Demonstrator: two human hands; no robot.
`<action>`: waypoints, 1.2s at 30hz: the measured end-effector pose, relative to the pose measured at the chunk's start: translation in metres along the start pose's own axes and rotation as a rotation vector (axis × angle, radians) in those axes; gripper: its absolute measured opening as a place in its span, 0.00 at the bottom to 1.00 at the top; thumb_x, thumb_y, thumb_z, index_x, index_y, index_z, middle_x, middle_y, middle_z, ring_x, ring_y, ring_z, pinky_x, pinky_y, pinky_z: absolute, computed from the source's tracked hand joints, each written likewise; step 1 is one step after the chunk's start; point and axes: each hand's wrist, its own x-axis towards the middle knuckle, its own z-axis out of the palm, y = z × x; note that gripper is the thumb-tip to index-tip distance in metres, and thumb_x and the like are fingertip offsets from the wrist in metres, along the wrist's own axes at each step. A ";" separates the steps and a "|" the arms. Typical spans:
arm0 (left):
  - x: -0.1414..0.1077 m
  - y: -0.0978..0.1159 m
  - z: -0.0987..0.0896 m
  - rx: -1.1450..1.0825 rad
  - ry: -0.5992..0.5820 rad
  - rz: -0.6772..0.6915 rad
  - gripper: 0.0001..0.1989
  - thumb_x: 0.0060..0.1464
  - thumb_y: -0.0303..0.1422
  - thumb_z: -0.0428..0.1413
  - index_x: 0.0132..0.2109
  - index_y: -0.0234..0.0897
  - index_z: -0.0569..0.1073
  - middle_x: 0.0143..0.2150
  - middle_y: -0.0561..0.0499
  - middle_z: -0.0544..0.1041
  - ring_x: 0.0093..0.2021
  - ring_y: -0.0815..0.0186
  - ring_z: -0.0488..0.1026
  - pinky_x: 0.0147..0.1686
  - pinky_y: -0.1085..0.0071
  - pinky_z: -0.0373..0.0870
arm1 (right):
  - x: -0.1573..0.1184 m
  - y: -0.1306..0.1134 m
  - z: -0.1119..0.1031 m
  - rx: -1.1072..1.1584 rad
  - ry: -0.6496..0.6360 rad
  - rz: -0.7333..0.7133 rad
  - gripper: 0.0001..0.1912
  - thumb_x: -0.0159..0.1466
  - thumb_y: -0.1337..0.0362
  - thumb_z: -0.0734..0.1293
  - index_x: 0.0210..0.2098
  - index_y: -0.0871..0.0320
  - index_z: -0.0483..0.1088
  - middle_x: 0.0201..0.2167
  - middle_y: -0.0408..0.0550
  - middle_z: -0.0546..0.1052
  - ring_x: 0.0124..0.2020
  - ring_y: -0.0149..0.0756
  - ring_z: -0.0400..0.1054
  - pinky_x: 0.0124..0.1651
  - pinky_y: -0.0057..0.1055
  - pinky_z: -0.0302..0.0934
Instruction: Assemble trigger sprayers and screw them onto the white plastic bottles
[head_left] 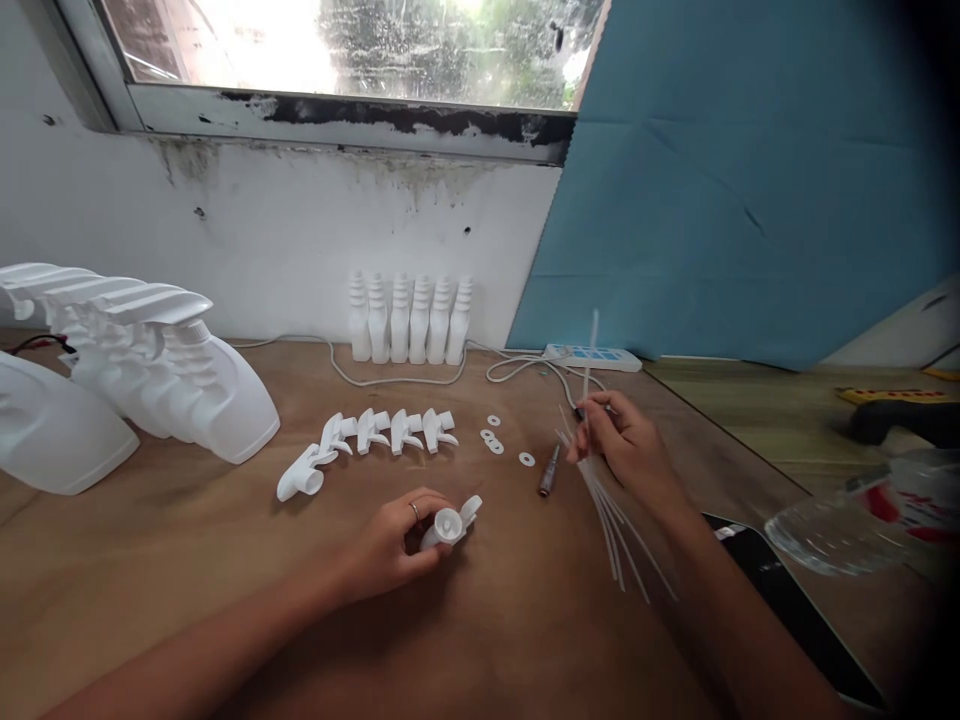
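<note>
My left hand [401,545] is closed around a white trigger spray head [448,524], its round opening facing up. In my right hand [622,440] a thin translucent tube [594,340] is pinched and stands upright. Below that hand, several more tubes [619,535] lie fanned out on the table. Just left of my right hand lies a small brown pointed tool [550,472]. Several white washers [492,440] are scattered between the hands, one washer [526,460] apart from the others. A row of white spray heads [406,432] lies beyond my left hand.
Large white spray bottles [217,390] stand at the left. Several slim white bottles [410,320] line the wall. A power strip [592,357] and grey cable [375,380] lie at the back. A black phone-like object [780,590] and a clear water bottle [847,515] are at the right.
</note>
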 end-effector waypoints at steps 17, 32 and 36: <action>0.000 -0.007 0.000 0.020 0.006 0.033 0.09 0.56 0.33 0.56 0.43 0.35 0.72 0.41 0.48 0.71 0.34 0.69 0.67 0.33 0.74 0.66 | -0.054 -0.058 0.140 1.039 -0.534 0.302 0.28 0.60 0.50 0.68 0.19 0.56 0.47 0.15 0.33 0.46 0.16 0.23 0.37 0.19 0.25 0.34; -0.001 -0.011 0.002 0.004 0.042 0.064 0.06 0.56 0.34 0.56 0.38 0.35 0.72 0.37 0.51 0.69 0.33 0.69 0.65 0.33 0.74 0.63 | -0.065 -0.048 0.151 1.000 -0.540 0.187 0.29 0.60 0.50 0.68 0.15 0.55 0.48 0.11 0.31 0.45 0.12 0.19 0.35 0.15 0.23 0.30; -0.001 -0.015 0.004 -0.006 0.058 0.071 0.08 0.56 0.36 0.57 0.39 0.35 0.73 0.39 0.48 0.72 0.35 0.67 0.67 0.35 0.73 0.65 | -0.068 -0.047 0.154 0.969 -0.532 0.172 0.29 0.58 0.52 0.68 0.13 0.55 0.48 0.09 0.31 0.45 0.11 0.18 0.36 0.15 0.23 0.30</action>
